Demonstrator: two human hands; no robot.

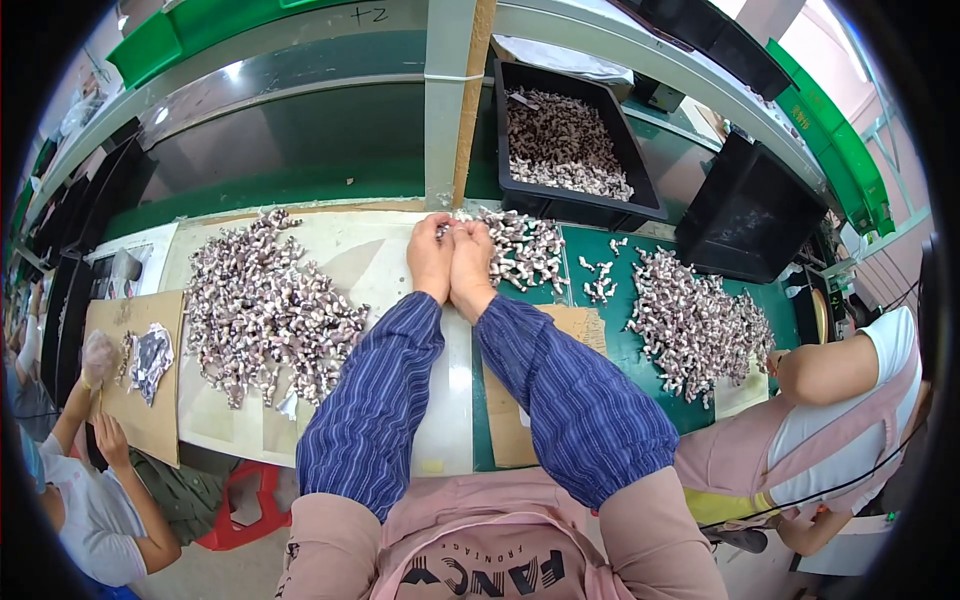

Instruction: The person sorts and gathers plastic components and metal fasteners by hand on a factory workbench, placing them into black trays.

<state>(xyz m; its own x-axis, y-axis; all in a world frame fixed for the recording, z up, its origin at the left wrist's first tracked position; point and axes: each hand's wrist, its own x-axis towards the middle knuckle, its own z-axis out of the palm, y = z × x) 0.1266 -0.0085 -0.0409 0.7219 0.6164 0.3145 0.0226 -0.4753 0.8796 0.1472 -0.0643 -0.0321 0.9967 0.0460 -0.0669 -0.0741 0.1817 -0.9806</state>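
My left hand [430, 258] and my right hand [472, 262] are side by side, touching, near the far edge of the table [440, 420]. Their fingers curl inward and close together; what lies between the fingertips is mostly hidden. Just right of them, against my right hand, is a pile of small grey-and-white knobbly pieces [528, 250]. A much larger heap of similar pieces [265, 310] spreads to the left of my forearms. Blue striped sleeves cover both forearms.
A black bin [590, 210] of pieces stands behind the pile, with another black bin [750, 210] tilted beside it. Brown cardboard [508, 420] lies by my right forearm. Another heap [695, 325] sits right, near a co-worker's arm [830, 370]; a second person's hand [112, 440] is left.
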